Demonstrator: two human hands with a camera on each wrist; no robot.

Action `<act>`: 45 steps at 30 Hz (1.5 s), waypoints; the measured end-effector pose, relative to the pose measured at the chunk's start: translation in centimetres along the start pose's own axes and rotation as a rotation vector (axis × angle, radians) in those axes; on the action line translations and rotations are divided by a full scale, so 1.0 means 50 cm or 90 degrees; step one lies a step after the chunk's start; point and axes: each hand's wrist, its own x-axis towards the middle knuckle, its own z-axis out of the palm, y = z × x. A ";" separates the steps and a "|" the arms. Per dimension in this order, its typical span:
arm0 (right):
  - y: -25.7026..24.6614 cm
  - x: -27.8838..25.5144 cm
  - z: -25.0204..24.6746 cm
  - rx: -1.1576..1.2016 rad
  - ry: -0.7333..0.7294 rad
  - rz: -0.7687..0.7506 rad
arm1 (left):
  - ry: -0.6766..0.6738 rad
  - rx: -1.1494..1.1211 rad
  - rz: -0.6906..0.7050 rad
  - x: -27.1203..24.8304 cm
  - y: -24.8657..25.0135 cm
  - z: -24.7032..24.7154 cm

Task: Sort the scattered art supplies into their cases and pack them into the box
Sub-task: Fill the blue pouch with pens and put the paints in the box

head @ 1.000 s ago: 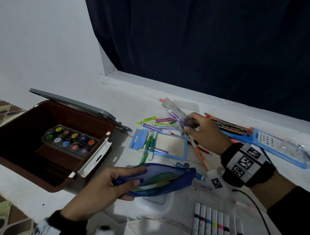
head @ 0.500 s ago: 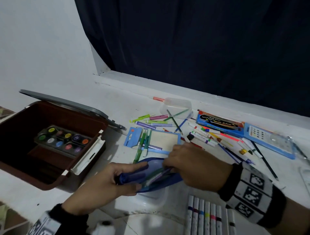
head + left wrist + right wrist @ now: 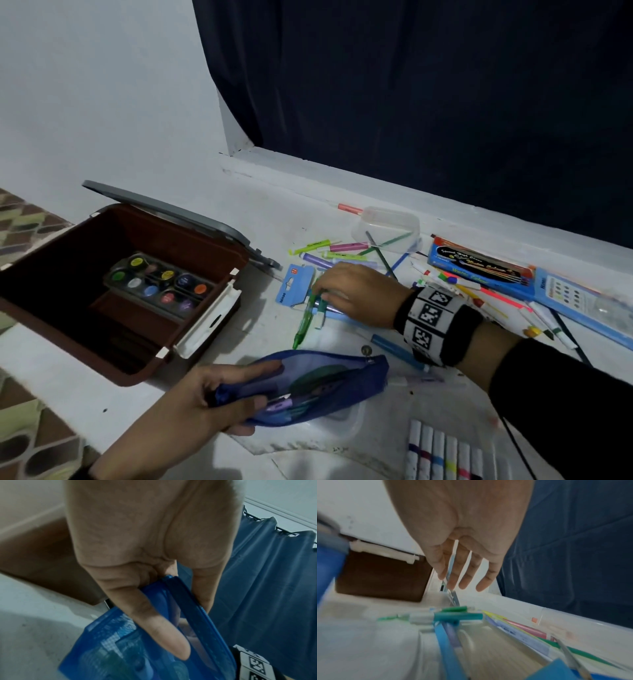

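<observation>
My left hand [image 3: 267, 385] grips the open end of a blue mesh pouch [image 3: 329, 387] near the front edge, thumb on top and fingers underneath; purple and green pens show inside. In the left wrist view that hand [image 3: 187, 622] pinches the pouch [image 3: 130, 655] at its zip edge. My right hand [image 3: 318, 291] reaches left over two green pens [image 3: 303, 322] lying on a blue-framed board. In the right wrist view its fingers [image 3: 465, 580] are straight and spread just above the green pens [image 3: 458, 616], holding nothing.
An open brown box [image 3: 51, 274] with a paint set [image 3: 157, 281] inside stands at the left, its grey lid [image 3: 171, 212] tipped back. Highlighters [image 3: 342, 255], a clear tub [image 3: 387, 222], a blue watercolour pack [image 3: 479, 267] and loose markers lie behind and to the right. A marker set [image 3: 442, 452] lies at the front.
My right hand has left the pouch mouth and moved back and up to the green pens. The left hand still holds the pouch in the same place.
</observation>
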 end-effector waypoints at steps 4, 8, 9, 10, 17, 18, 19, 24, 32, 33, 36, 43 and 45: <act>0.025 0.035 0.037 -0.107 -0.083 -0.058 | 0.010 0.000 0.022 -0.006 0.000 -0.004; 0.024 0.037 0.066 -0.327 -0.028 -0.116 | 0.014 -0.012 0.034 -0.006 0.003 0.001; 0.023 0.037 0.068 -0.360 -0.006 -0.110 | 0.019 -0.014 0.035 -0.006 0.003 0.001; 0.020 0.036 0.068 -0.369 0.011 -0.099 | 0.027 -0.014 0.036 -0.005 0.002 0.001; 0.005 -0.008 0.011 -0.140 0.073 0.089 | 0.046 -0.022 0.036 0.006 0.002 0.013; -0.003 -0.019 -0.004 -0.055 0.106 0.102 | 0.046 -0.018 0.037 0.008 0.003 0.014; -0.012 -0.031 -0.021 0.026 0.138 0.104 | 0.043 -0.017 0.037 0.011 0.004 0.016; -0.063 -0.109 -0.083 0.124 0.138 -0.001 | 0.031 -0.040 0.028 0.028 0.009 0.028; -0.117 -0.150 -0.005 0.047 0.008 -0.087 | 0.007 -0.084 0.022 0.052 0.018 0.049; -0.119 -0.148 0.001 0.083 -0.005 -0.078 | 0.010 -0.082 0.023 0.055 0.018 0.050; -0.102 -0.130 -0.008 0.128 0.074 -0.030 | 0.023 -0.062 0.028 0.056 0.013 0.049; 0.012 -0.037 -0.013 0.004 0.101 0.064 | 0.023 -0.028 0.040 0.048 0.001 0.040; 0.041 -0.013 0.006 -0.024 0.025 0.081 | 0.031 -0.037 0.041 0.047 -0.001 0.039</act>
